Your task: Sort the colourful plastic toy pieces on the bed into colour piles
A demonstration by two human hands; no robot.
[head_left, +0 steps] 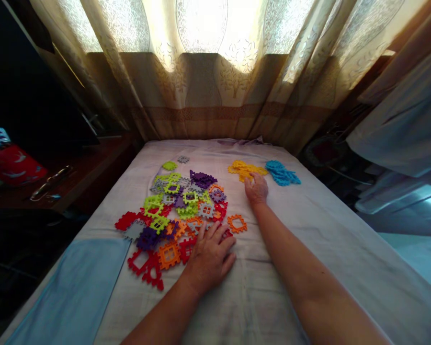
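My left hand [210, 254] lies open with fingers spread over the near right edge of a mixed pile of plastic interlocking tiles. Red pieces show by its fingertips, and an orange square frame tile [237, 224] lies just beyond them. In that pile are purple tiles [202, 179], lime green tiles [153, 206], grey tiles [206, 210], red tiles [127, 220] and orange tiles [169, 255]. Farther off, my right hand [257, 189] is closed at the near edge of a heap of yellow tiles [244, 168], its fingertips on a yellow tile and partly hidden.
Blue tiles [282, 172] form a small heap right of the yellow ones. A pale sheet [326, 239] covers the surface, with a light blue cloth [75, 287] at the near left. Curtains [215, 96] hang behind. A dark wooden table [89, 165] stands at left.
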